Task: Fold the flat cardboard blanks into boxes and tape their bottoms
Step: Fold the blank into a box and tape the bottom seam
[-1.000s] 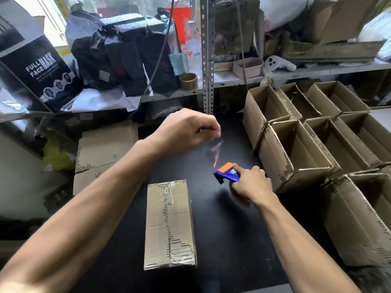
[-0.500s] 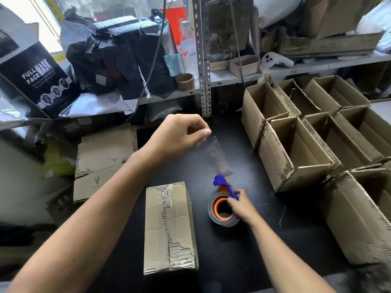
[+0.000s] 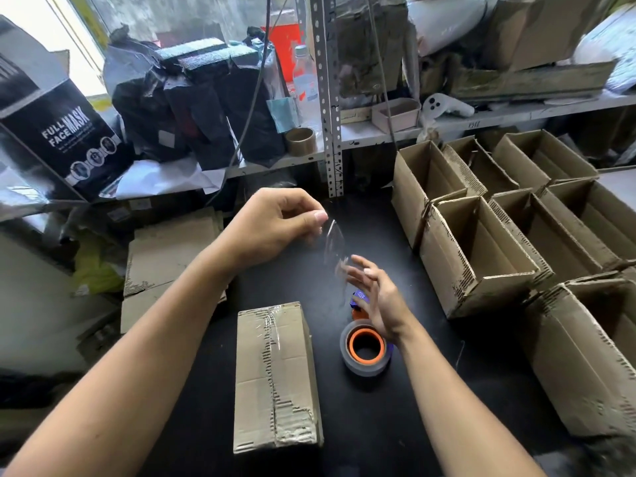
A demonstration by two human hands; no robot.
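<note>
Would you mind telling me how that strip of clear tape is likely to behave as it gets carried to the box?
The tape strip hangs curled from the left hand, so it is probably floppy and light. Being thin and sticky, it may fold onto itself or cling to the open right hand beside it before reaching the box.

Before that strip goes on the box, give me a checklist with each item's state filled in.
1. Strip of clear tape pinched by the left hand: ok.
2. Strip cut free of the tape roll: cannot tell.
3. Right hand free, fingers spread: ok.
4. Strip flat and untwisted: not ok, it curls.
5. Folded box lying on the black table with flaps closed: ok.
6. Box seam fully taped: cannot tell.
</note>
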